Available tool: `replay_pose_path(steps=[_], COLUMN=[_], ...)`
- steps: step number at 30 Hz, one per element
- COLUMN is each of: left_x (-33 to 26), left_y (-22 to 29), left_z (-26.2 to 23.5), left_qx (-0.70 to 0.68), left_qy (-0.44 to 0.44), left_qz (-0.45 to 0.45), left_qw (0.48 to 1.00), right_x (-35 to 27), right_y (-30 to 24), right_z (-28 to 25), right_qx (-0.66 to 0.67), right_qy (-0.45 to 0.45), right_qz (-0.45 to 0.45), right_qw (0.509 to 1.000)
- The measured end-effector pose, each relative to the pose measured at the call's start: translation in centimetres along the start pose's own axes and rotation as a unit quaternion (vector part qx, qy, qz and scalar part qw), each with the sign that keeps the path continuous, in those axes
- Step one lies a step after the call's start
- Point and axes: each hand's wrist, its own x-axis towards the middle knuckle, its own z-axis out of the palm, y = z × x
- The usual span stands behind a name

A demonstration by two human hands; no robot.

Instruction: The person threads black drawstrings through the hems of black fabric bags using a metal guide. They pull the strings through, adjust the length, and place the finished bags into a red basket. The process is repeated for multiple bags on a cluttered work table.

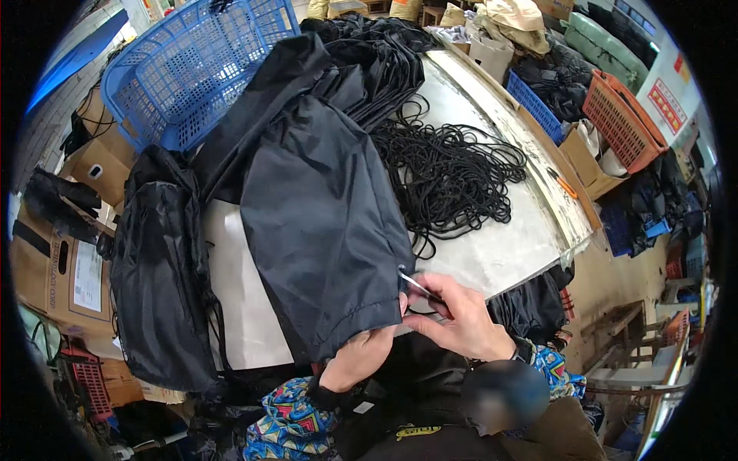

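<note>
The black bag [323, 223] lies flat on the white table [492, 253], its lower hem at the near edge. The left hand [361, 357] grasps that hem from below, while the right hand [461, 323] pinches a thin metal tool [415, 283] against the hem's corner. A tangle of black cord [450, 177] lies just beside the bag, with a blue basket [184, 77] behind.

Both hands, left [361, 357] and right [461, 323], pinch together.
</note>
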Motion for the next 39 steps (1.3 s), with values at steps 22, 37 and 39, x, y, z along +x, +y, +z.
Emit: replay_pose_path(steps=[22,37,39], left_x=[-1.5,-2.5,-2.8], left_y=[-7.3,2.0,1.1], left_z=[-2.8,-0.8,0.5], left_qx=[0.261,-0.283,-0.36], left_qy=[-0.021,-0.044,-0.024], left_qz=[0.006,-0.32,-0.352], left_qw=[0.965,0.903,0.864], right_x=[-8.5,-8.4,-7.7], right_y=[1.5,3.5,2.3], right_z=[-4.5,3.8,2.6], right_qx=[-0.269,-0.086,-0.012], right_qy=[0.163,0.016,0.012], right_qz=[0.035,0.042,0.063], right_qw=[0.949,0.995,0.998])
